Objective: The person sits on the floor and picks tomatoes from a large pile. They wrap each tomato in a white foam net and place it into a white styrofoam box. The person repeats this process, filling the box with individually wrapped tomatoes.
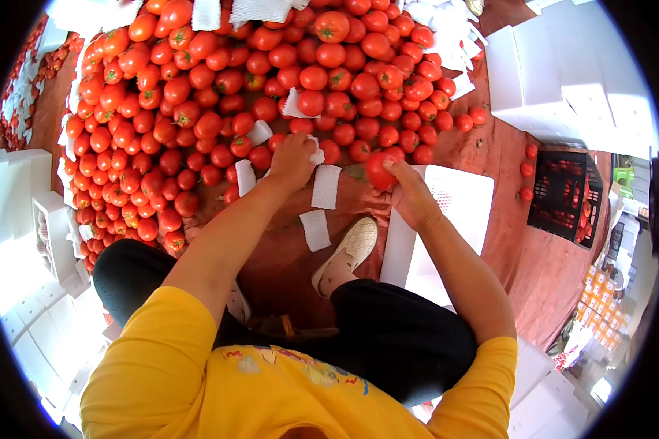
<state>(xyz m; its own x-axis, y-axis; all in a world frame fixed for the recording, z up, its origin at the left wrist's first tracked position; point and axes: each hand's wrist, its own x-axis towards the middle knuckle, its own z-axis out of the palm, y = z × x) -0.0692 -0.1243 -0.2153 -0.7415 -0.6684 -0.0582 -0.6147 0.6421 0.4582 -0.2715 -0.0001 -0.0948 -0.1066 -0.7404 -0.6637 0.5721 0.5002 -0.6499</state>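
Between the fingers and thumb of my right hand (415, 198) is a red tomato (379, 171), raised by the near corner of an open white box (400, 241). My left hand (292, 163) reaches to the front edge of a large heap of tomatoes (197, 99), its fingertips closed on a white foam net sleeve (318, 153). Part of that sleeve is hidden by the fingers. Two more foam sleeves, one upper (326, 186) and one lower (315, 230), lie flat on the reddish ground sheet before me. Inside the box a netted foam piece (444, 201) shows against the wall.
A black plastic crate (561, 195) holding tomatoes lies to the right, with a few loose tomatoes (526, 169) beside it. White boxes (560, 71) are stacked at the upper right, others (24, 175) at the left. My shoe (357, 241) rests near the white box.
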